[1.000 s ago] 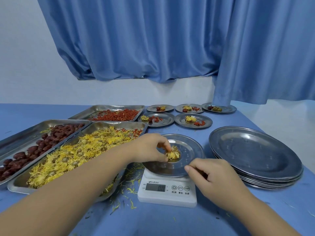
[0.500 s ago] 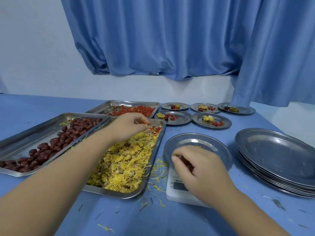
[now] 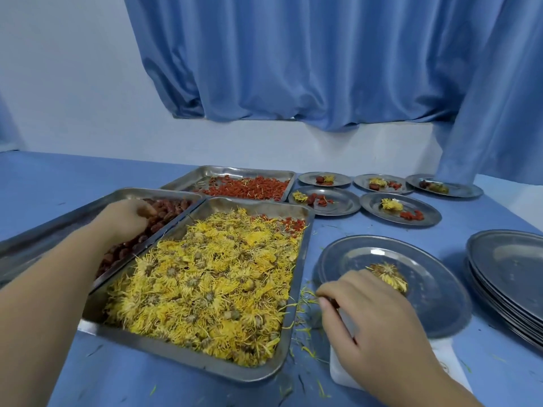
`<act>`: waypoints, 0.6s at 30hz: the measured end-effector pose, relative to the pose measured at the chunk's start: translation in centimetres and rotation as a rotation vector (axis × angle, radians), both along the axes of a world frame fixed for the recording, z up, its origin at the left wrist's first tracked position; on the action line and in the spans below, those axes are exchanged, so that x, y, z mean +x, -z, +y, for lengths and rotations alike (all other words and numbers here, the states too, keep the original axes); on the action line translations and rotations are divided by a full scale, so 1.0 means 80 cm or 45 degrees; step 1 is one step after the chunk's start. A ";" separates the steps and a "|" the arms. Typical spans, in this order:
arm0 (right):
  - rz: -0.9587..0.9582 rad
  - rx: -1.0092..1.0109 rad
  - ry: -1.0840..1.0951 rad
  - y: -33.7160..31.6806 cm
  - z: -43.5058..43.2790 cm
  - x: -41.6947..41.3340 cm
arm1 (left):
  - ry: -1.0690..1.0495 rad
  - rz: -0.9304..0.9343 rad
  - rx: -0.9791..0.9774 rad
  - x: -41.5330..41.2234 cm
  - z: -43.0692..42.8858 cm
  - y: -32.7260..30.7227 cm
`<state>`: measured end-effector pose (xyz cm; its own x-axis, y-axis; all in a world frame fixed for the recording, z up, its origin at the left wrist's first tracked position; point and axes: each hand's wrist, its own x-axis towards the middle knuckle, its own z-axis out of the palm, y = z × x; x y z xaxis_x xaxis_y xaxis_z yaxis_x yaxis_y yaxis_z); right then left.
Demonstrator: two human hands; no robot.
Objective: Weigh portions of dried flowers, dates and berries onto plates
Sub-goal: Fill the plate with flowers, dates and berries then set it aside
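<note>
Left hand (image 3: 126,215) is down in the left tray (image 3: 58,227), fingers curled among the dates (image 3: 176,208); blur prevents confirming whether a date is held. Right hand (image 3: 373,315) sits at the near-left rim of the plate (image 3: 435,292) on the white scale (image 3: 340,371), fingers curled; a grip on the rim cannot be confirmed. One flower head (image 3: 388,276) lies on that plate. Dried flowers (image 3: 211,283) fill the middle tray, berries (image 3: 252,188) the rear tray. Five portioned plates (image 3: 399,211) stand behind; a stack of plates (image 3: 514,259) stands at right.
</note>
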<state>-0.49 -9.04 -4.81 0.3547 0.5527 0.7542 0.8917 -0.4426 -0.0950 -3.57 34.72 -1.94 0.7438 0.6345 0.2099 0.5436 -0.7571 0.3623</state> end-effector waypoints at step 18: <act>-0.004 0.103 -0.083 0.003 -0.005 0.000 | 0.015 0.306 0.142 0.017 0.030 0.022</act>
